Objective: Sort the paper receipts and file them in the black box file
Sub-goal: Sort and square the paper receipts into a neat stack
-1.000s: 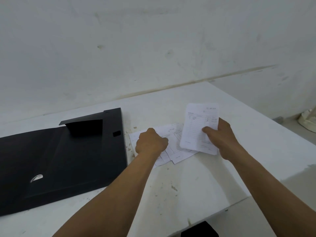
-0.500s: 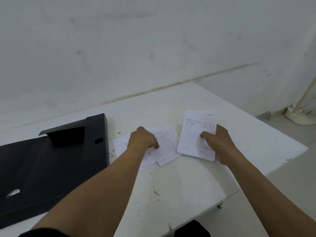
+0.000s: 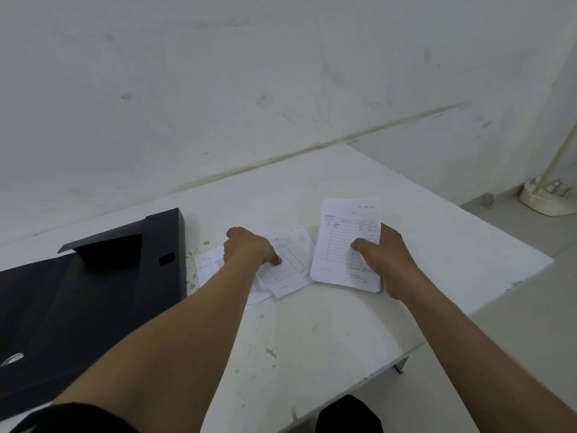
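Note:
A black box file (image 3: 93, 292) lies open and flat on the left of the white table (image 3: 437, 251). Right of it a few white lined receipts (image 3: 293, 260) lie overlapping on the table. My left hand (image 3: 248, 248) rests on them, fingers curled, thumb pressing the top receipt. My right hand (image 3: 384, 257) holds a small stack of receipts (image 3: 340, 245), thumb on its face, its lower edge near the table.
A stained white wall stands close behind the table. The table's right and front edges drop to a grey floor, where a cream base with a slanted pole (image 3: 543, 195) stands at far right. A dark shape (image 3: 346, 415) shows below the front edge.
My right hand has lowered its stack toward the table. My left hand has shifted a little on the loose receipts, and the view has turned right.

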